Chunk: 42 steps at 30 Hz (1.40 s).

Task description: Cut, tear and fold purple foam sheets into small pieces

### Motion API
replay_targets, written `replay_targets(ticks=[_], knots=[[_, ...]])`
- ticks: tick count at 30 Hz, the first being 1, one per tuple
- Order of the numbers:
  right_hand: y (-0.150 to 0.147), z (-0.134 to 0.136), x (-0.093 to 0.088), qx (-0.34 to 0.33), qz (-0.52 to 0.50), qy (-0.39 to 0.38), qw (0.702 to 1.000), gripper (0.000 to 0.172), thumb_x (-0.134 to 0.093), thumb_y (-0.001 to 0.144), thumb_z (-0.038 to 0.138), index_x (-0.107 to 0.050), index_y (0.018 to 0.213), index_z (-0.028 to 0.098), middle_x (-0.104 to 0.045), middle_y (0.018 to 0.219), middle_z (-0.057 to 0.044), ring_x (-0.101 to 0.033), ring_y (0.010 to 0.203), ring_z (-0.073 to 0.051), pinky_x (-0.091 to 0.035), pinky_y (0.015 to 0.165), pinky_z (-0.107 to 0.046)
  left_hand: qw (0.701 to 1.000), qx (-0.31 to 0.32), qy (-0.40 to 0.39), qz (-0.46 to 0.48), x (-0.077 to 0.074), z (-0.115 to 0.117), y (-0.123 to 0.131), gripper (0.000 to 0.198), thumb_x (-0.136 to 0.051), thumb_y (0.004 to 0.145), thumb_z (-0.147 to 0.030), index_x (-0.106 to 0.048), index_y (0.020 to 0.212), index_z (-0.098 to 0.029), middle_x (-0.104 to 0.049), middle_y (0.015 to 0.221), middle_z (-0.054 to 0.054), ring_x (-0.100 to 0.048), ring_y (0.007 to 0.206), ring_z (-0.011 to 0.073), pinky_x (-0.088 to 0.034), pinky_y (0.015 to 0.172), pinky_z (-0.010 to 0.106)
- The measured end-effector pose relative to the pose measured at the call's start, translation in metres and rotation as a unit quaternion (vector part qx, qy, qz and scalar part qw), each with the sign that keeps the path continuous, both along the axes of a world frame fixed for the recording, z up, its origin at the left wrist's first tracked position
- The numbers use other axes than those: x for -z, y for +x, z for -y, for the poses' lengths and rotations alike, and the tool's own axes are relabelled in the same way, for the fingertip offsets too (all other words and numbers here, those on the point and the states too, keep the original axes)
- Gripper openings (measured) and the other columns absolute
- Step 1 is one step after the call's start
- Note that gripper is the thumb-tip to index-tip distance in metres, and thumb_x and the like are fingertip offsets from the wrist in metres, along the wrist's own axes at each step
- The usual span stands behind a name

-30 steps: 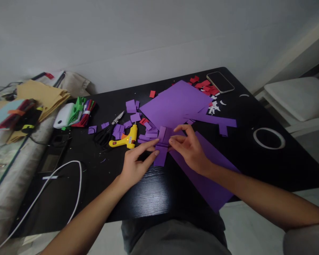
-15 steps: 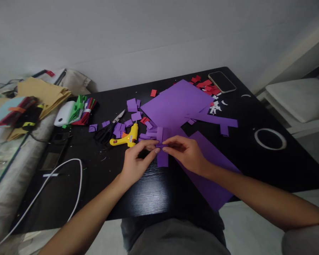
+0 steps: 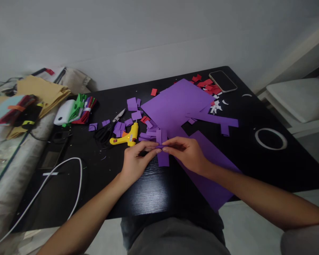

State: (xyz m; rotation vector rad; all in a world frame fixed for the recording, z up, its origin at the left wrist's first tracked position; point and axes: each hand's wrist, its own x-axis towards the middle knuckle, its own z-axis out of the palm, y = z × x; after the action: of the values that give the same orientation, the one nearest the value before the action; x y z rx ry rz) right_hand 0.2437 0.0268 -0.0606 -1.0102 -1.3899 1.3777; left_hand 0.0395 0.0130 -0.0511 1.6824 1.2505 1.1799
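Between my two hands is a purple paper strip (image 3: 163, 160), its ends sticking out above and below my fingers. My left hand (image 3: 138, 157) pinches it from the left, thumb in front. From the right, my right hand (image 3: 187, 152) pinches the same strip, its fingertips almost touching the left ones. A fold seems to lie under the fingertips, though they partly cover it. Just left of the strip lie small purple paper pieces (image 3: 148, 135) and a yellow hot glue gun (image 3: 129, 136). Large purple sheets (image 3: 179, 101) spread behind and to the right.
Black-handled scissors (image 3: 108, 128) lie left of the glue gun. Red scraps (image 3: 207, 84), white scraps (image 3: 215, 107) and a phone (image 3: 222, 81) are at the back right. A tape ring (image 3: 270, 139) lies on the right. A white cable (image 3: 81, 177) loops over the table's left side.
Both hands stay pinched on the purple strip, with only slight finger movement. The strip's upper part has tipped a little and shows lower. The other things have stayed in place.
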Motion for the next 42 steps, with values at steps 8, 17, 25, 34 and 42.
replay_targets(ticks=[8,17,25,34,42], knots=[[-0.0001,0.0004,-0.0009,0.004,0.003,-0.001,1.000,0.017,-0.084,0.082,0.035,-0.081,0.095,0.025,-0.082,0.091,-0.002,-0.078,0.087,-0.020,-0.065,0.085,-0.035,1.000,-0.005,-0.003,0.010,-0.0036,0.0019,0.0023,0.015,-0.084,0.083,-0.029,-0.080,0.093,-0.019,-0.081,0.081,0.002,-0.076,0.071,0.0155,-0.065,0.071,0.027],[-0.0002,0.0018,-0.0033,0.014,0.019,0.006,1.000,0.016,-0.083,0.082,0.037,-0.081,0.092,0.025,-0.082,0.089,-0.002,-0.078,0.085,-0.021,-0.064,0.082,-0.035,1.000,-0.004,-0.012,0.005,-0.0059,0.0014,0.0031,0.017,-0.082,0.084,-0.035,-0.079,0.090,-0.020,-0.080,0.080,0.002,-0.075,0.070,0.0157,-0.065,0.071,0.028],[-0.0004,0.0029,-0.0045,0.013,0.016,0.006,1.000,0.013,-0.083,0.082,0.034,-0.081,0.090,0.025,-0.081,0.088,-0.001,-0.077,0.084,-0.020,-0.063,0.081,-0.033,1.000,0.004,-0.020,0.000,-0.0054,0.0024,0.0040,0.013,-0.080,0.087,-0.032,-0.078,0.091,-0.020,-0.080,0.083,0.002,-0.074,0.072,0.0150,-0.063,0.073,0.027],[-0.0004,0.0032,-0.0045,0.015,0.021,0.014,1.000,0.012,-0.082,0.083,0.034,-0.080,0.090,0.024,-0.081,0.087,-0.001,-0.076,0.082,-0.019,-0.062,0.079,-0.032,1.000,0.013,-0.007,-0.014,-0.0087,0.0020,0.0053,0.008,-0.078,0.088,-0.027,-0.076,0.089,-0.019,-0.078,0.080,0.001,-0.071,0.071,0.0130,-0.060,0.071,0.024],[-0.0008,0.0044,-0.0025,0.009,0.025,0.023,0.999,0.010,-0.079,0.085,0.031,-0.078,0.090,0.022,-0.079,0.085,-0.001,-0.074,0.079,-0.016,-0.060,0.076,-0.028,0.999,0.035,0.001,-0.024,-0.0074,0.0019,0.0043,0.008,-0.076,0.090,-0.025,-0.075,0.090,-0.018,-0.075,0.081,0.001,-0.068,0.071,0.0121,-0.057,0.070,0.023]])
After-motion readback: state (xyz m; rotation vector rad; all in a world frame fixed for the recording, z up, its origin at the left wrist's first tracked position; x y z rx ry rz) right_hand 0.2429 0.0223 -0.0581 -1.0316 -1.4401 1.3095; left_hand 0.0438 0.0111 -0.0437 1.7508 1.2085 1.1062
